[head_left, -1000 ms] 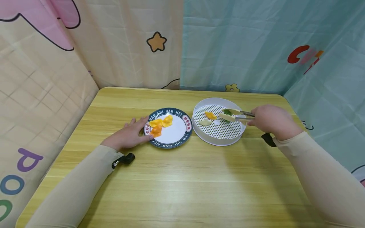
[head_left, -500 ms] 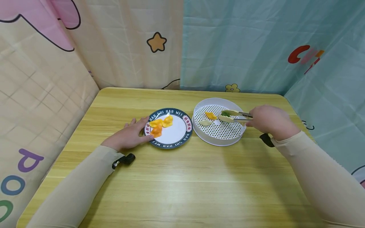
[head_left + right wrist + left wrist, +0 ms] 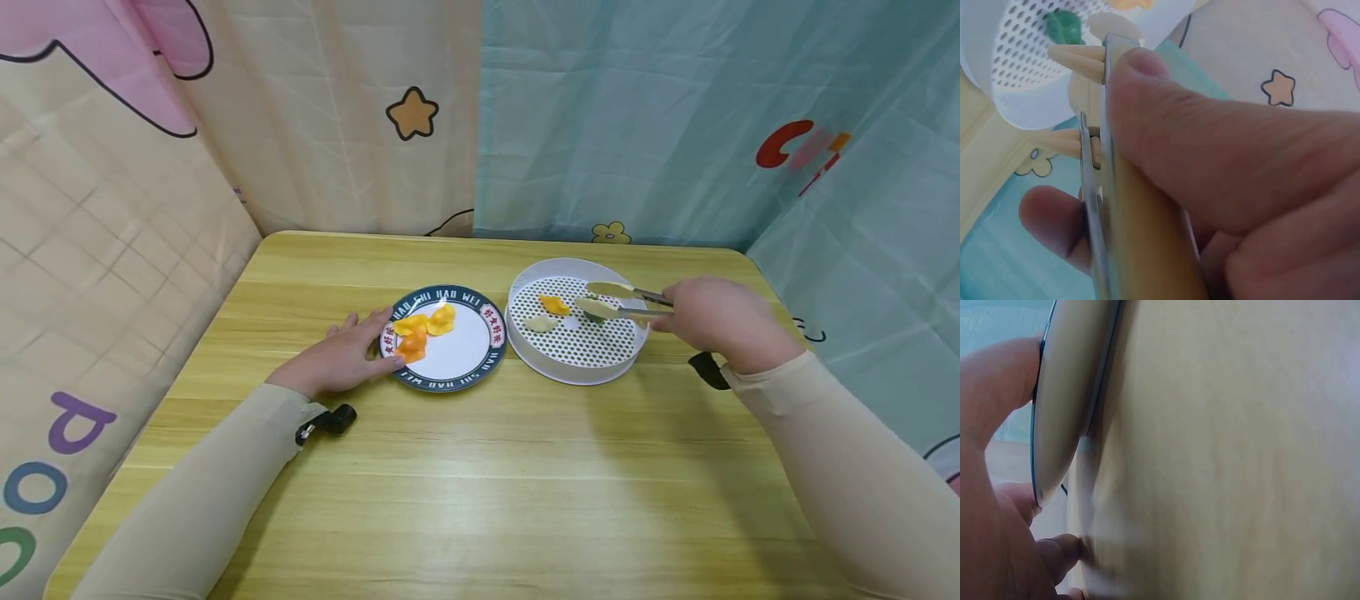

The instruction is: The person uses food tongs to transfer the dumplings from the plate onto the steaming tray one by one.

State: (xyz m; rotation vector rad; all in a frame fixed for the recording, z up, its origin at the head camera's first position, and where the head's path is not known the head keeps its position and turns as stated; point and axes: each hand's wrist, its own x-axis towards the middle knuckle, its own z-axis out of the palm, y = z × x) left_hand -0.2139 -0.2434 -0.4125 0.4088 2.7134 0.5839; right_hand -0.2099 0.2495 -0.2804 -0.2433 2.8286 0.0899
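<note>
Gripping tongs (image 3: 597, 309), right hand (image 3: 716, 321) | left hand (image 3: 337, 354) holds plate (image 3: 461, 343) rim | green piece (image 3: 1064, 27) probably light, soft, so best pinched gently mid-body

Beige tongs (image 3: 600, 309) (spread) — near green piece (image 3: 1064, 27) in white perforated tray (image 3: 573, 343)

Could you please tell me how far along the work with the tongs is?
Perhaps halfway. If the plate is being filled, its three pieces look done. In hand: the right hand holds the tongs, open, near the green piece in the basket. Remaining: that, the pale piece and the yellow-orange piece. If the plate is being emptied, done and remaining swap.
</note>
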